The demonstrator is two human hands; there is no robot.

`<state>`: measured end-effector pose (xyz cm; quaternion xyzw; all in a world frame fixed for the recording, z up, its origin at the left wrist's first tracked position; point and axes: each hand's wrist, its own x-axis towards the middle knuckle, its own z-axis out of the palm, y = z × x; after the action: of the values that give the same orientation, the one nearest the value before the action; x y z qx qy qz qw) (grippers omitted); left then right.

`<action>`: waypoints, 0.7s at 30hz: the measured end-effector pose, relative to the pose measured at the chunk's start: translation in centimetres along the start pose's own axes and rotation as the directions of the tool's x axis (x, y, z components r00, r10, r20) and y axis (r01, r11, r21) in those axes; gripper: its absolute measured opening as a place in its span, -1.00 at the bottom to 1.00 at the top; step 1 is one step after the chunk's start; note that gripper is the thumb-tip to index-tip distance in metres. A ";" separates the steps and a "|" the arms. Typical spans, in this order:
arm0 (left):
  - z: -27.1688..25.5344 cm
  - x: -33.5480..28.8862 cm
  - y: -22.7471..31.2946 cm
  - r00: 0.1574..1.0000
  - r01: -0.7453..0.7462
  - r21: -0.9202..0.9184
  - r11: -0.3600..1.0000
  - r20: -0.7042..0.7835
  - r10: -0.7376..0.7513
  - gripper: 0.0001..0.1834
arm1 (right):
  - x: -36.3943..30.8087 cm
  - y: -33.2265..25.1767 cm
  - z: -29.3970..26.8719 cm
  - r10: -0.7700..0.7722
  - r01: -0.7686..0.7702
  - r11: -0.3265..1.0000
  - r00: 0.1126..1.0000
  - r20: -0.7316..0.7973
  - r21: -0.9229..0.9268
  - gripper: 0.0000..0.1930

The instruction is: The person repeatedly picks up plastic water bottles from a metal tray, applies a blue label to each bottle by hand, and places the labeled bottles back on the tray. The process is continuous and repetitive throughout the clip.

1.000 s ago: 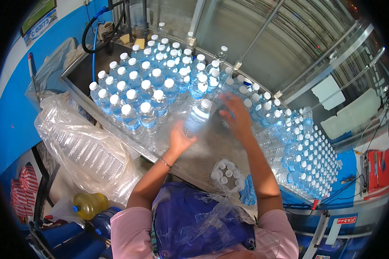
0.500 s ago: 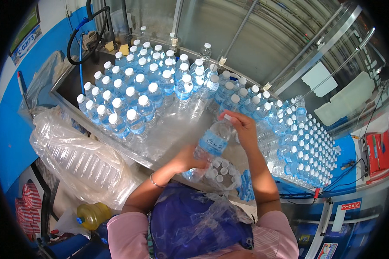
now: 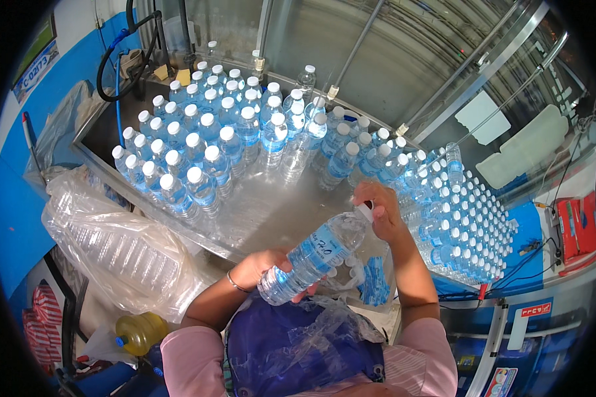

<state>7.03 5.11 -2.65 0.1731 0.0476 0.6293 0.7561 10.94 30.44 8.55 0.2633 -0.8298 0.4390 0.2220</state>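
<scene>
A clear water bottle (image 3: 314,257) with a blue label is held tilted above the near edge of the metal sink, its neck up and to the right. My left hand (image 3: 261,268) is closed around the bottle near its base. My right hand (image 3: 383,210) has its fingers closed on the white cap (image 3: 365,210) at the neck. Partly hidden behind the bottle is a clear bag of loose white caps (image 3: 352,272). Beside it lies a stack of blue labels (image 3: 374,283).
Many capped bottles (image 3: 208,132) stand in the metal sink (image 3: 245,228). More are packed in rows (image 3: 467,221) at the right. A plastic sack of bottles (image 3: 119,245) leans at the left. Black and blue hoses (image 3: 106,83) hang at the back left.
The bottle has swung from nearly upright to a stronger tilt and come closer to me. My right hand has moved slightly right and down, and my left hand lower and left.
</scene>
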 end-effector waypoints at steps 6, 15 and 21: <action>0.2 0.2 1.0 0.965 -0.016 0.460 0.888 -0.227 0.135 -0.14 | 0.2 1.1 0.6 0.080 -0.082 0.989 0.997 -0.015 -0.120 -0.61; 2.8 1.1 1.1 0.472 0.607 0.788 0.102 -0.461 0.751 -0.33 | 0.1 3.7 2.5 0.452 -0.425 0.877 0.888 0.084 -0.226 -0.63; -3.8 0.6 0.8 0.316 0.655 0.746 -0.115 -0.133 0.939 -0.22 | 1.8 4.5 7.0 0.254 -0.228 0.856 0.967 -0.007 -0.464 -0.66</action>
<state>5.26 6.59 -5.88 0.2713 0.8564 0.4393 0.0087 5.80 26.23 3.27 0.1089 -0.9423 0.2463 0.1991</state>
